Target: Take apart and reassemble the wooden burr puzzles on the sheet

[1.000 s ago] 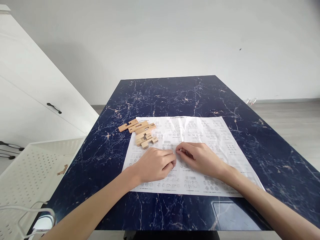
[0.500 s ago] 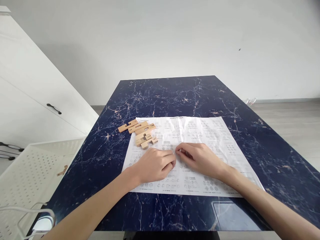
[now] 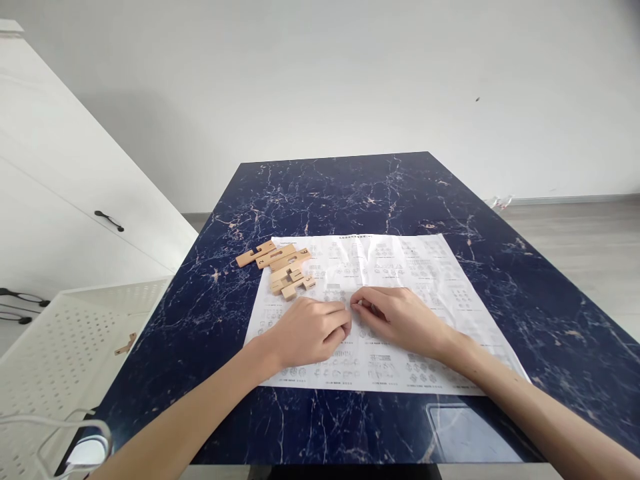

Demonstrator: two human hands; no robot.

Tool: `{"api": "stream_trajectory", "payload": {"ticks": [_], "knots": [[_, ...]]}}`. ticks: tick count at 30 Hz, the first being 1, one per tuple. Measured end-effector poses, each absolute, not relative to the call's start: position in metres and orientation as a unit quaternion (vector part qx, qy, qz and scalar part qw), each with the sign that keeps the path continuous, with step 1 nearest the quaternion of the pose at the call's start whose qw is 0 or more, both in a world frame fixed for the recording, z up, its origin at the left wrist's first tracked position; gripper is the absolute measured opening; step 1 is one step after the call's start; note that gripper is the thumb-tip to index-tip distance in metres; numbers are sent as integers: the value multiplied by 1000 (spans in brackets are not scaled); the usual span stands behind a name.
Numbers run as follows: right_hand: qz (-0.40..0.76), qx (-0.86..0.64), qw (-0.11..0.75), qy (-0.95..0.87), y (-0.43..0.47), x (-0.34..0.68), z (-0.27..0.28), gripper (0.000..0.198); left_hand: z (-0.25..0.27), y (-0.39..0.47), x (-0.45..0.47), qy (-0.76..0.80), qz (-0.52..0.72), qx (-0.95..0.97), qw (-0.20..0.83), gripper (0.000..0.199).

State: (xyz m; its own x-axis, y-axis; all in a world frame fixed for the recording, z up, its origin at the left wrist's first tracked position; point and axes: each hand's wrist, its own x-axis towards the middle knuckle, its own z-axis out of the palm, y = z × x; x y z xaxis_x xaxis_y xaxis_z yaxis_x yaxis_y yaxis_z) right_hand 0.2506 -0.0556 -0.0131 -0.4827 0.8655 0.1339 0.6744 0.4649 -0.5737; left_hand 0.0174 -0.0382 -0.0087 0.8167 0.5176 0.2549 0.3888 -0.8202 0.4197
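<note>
On a creased white instruction sheet [image 3: 380,267] printed with small diagrams, both my hands rest with their fingertips close to each other. My left hand [image 3: 316,328] is loosely curled, and nothing shows in its fingers. Opposite it, my right hand [image 3: 397,312] lies with bent fingers and its thumb tucked near them; no object is visible there either. Several notched wooden puzzle pieces [image 3: 277,255], some marked with numbers, lie overlapping at the sheet's upper left. The nearest of them, a notched block [image 3: 295,288], sits just beyond my left hand.
The sheet lies on a dark blue marbled table [image 3: 325,193]. A white perforated surface [image 3: 65,340] at the left carries another wooden piece [image 3: 125,344] and a white cable [image 3: 60,421]. A white cabinet [image 3: 60,173] stands beside the table. A rectangular panel [image 3: 467,430] is near the front edge.
</note>
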Motion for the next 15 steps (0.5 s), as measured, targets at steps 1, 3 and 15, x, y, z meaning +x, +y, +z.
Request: {"api": "stream_trajectory", "payload": {"ticks": [1, 3, 15], "knots": [[229, -463, 209, -830, -56, 250, -13, 20, -9, -38, 17, 242, 182, 936, 178, 25], [229, -461, 212, -831, -56, 250, -13, 20, -9, -38, 17, 241, 182, 937, 176, 25], [243, -460, 206, -829, -58, 250, -7, 21, -1, 5, -17, 348, 405, 846, -4, 25]]}}
